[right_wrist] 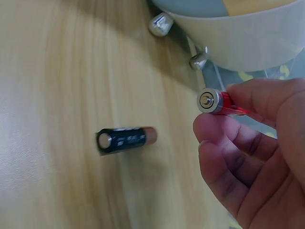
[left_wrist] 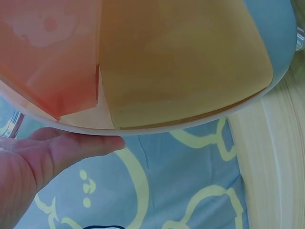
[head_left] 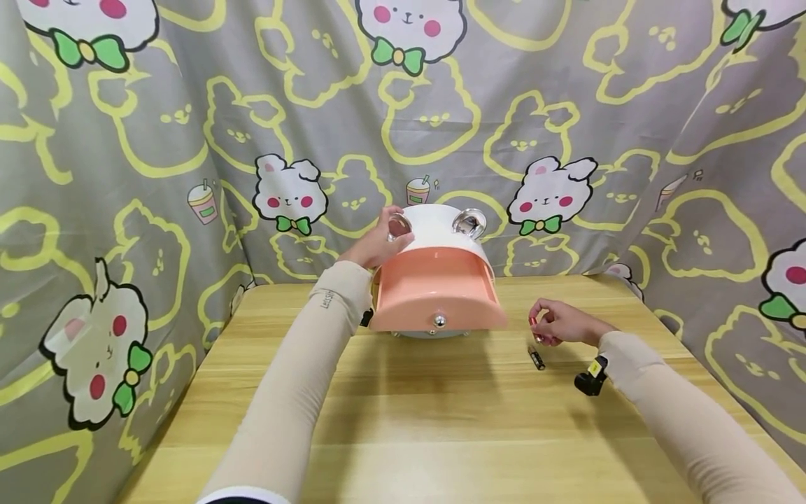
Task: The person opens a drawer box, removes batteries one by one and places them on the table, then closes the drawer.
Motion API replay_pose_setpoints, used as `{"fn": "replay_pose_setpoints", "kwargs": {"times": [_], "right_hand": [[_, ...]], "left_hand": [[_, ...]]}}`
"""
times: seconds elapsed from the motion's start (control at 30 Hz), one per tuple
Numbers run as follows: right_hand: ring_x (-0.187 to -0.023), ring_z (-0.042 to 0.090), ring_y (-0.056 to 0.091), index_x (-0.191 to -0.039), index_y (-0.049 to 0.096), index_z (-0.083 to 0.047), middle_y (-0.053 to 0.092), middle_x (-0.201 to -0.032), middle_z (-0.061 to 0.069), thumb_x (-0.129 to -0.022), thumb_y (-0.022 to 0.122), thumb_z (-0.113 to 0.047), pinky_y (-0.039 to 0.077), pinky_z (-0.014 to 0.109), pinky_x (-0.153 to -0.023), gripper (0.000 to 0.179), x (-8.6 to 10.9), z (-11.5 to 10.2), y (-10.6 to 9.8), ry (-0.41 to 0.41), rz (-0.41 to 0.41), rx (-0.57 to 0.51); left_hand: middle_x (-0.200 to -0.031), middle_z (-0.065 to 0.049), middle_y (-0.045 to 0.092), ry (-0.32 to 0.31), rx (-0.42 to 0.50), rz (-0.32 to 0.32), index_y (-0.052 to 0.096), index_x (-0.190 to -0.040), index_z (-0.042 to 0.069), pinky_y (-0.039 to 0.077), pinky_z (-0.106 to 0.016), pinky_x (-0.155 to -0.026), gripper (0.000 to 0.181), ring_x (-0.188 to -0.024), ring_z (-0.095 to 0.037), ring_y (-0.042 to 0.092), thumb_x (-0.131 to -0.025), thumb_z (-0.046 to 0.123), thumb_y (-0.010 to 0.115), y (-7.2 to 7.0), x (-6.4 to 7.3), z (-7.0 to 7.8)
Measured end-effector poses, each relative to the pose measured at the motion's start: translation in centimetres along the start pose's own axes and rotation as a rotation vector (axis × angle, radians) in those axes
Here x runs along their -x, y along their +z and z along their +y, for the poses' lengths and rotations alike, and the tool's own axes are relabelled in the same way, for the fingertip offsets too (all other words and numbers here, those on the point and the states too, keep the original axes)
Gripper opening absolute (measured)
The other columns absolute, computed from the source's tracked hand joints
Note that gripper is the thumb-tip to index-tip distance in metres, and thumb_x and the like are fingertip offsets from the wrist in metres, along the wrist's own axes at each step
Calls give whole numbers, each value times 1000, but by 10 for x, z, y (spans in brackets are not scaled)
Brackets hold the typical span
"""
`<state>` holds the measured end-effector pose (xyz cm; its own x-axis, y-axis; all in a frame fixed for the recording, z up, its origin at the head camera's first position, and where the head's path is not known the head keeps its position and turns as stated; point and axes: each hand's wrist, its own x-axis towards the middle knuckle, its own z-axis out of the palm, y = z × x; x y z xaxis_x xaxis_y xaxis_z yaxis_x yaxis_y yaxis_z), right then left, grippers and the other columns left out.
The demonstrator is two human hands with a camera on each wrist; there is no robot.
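Note:
A rounded white drawer box [head_left: 434, 218] with silver ring-like ears stands toward the back of the table. Its pink drawer [head_left: 434, 308], with a silver knob, is pulled out, and a yellow drawer front [left_wrist: 186, 62] sits beside it in the left wrist view. My left hand [head_left: 380, 241] holds the box at its upper left, thumb and fingers about the left ear. To the right of the box, my right hand [right_wrist: 257, 138] pinches a red battery [right_wrist: 221, 102] between thumb and fingers, clear of the table. A black battery [right_wrist: 125, 138] with a copper-coloured end lies below that hand.
The wooden table [head_left: 403, 420] stretches in front of the box. A patterned grey curtain [head_left: 352, 105] hangs close behind and along both sides. Small silver feet [right_wrist: 160, 25] support the box. A black wrist device [head_left: 590, 378] is under the right sleeve.

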<state>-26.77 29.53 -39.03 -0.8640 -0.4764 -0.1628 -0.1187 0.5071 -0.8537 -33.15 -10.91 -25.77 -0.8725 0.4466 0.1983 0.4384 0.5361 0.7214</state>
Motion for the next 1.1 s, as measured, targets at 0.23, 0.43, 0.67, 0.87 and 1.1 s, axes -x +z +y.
{"fn": "replay_pose_setpoints", "kwargs": {"times": [0.23,0.43,0.67,0.87,1.1], "right_hand": [[-59,18,53,-103,46,6,59,-69,14,-95,58,-3,47,32,-52,17,5,16,2,16,8,-1],[-57,18,54,-100,48,4,58,-66,9,-93,60,-2,46,29,-50,15,9,30,6,22,21,56],[-59,21,58,-96,52,-1,60,-68,8,-91,64,-3,46,31,-50,13,11,37,12,61,32,168],[-59,18,57,-96,55,-4,60,-68,5,-92,65,-6,46,31,-51,11,11,40,15,73,36,236],[-54,15,54,-94,56,-6,59,-65,2,-92,67,-10,44,28,-48,12,10,43,18,38,39,294]], "left_hand": [[-118,-13,53,-1,-12,1,18,-141,16,35,-38,-103,58,-111,-26,52,-99,27,56,-1,0,3],[-118,-15,54,16,-35,0,17,-141,15,35,-38,-104,58,-112,-27,52,-99,26,56,-1,-2,3],[-119,-16,54,-12,-21,-3,17,-142,16,34,-40,-105,60,-114,-30,52,-98,27,57,-1,-1,3],[-119,-16,53,-8,-18,-4,17,-141,15,34,-39,-104,59,-114,-28,51,-99,27,56,-1,1,4],[-119,-13,53,-22,-21,2,17,-141,16,35,-39,-104,59,-113,-26,51,-98,29,56,-1,2,0]]}}
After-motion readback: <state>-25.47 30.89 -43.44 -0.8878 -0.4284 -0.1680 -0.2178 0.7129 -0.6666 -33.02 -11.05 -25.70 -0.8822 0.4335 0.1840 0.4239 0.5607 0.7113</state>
